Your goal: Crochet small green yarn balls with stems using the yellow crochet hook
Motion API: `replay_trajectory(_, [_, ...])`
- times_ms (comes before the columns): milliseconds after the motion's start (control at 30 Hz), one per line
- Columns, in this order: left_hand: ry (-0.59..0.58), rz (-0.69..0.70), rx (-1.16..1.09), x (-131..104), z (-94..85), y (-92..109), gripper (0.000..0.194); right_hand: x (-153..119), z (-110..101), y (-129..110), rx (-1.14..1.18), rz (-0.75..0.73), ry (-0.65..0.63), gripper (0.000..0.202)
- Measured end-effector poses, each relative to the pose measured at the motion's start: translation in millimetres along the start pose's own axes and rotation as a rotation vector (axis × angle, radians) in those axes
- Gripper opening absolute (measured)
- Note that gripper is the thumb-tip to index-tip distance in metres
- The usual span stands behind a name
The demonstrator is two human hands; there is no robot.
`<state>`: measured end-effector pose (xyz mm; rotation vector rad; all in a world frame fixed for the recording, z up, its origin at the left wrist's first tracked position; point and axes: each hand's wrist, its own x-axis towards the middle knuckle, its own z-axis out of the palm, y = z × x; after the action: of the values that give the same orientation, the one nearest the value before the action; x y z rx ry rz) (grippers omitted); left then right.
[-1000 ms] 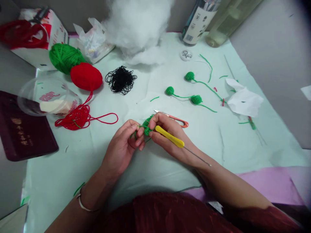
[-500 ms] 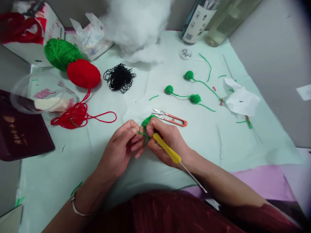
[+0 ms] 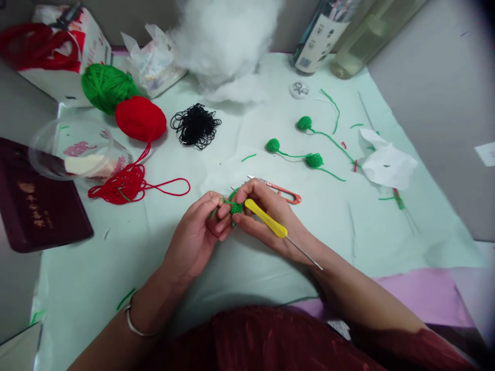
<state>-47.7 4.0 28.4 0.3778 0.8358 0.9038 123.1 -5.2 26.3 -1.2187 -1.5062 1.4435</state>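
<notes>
My left hand (image 3: 196, 232) pinches green yarn between thumb and forefinger, its other fingers curled by a small green crocheted piece (image 3: 236, 208). The crochet hook (image 3: 266, 218) with a yellow handle lies across my right hand (image 3: 270, 214), its metal rear shaft pointing down to the right. My right fingertips touch the green piece, and its thumb is below. Partly behind my right hand lie orange thread snips (image 3: 290, 196). Beyond them, green crocheted balls (image 3: 273, 145) with yarn tails rest on the cloth.
At the left are a red yarn ball (image 3: 141, 118), a green yarn ball (image 3: 108, 87), a clear plastic tub (image 3: 77, 154) and a dark red booklet (image 3: 42, 201). Black cord (image 3: 196, 126) and white stuffing (image 3: 232, 41) lie ahead. White paper (image 3: 389, 159) is at the right.
The green piece now shows between my hands. My right hand has turned and its fingers have loosened somewhat; the hook's rear end has swung upward. The whole view has shifted slightly.
</notes>
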Motion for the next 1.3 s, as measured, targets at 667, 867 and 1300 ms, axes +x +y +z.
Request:
replay_trajectory(667, [-0.016,-0.036,0.159,-5,2.4,6,0.027,-2,1,0,0.024,0.037,0.051,0.025])
replay_trajectory(867, [-0.061,-0.015,0.064,-3,4.1,6,0.022,4,-10,-15,0.202,0.071,0.043,0.022])
replay_trajectory(1300, [-0.092,0.006,0.059,-4,4.5,-9,0.031,-2,7,-2,-0.507,-0.381,0.270,0.015])
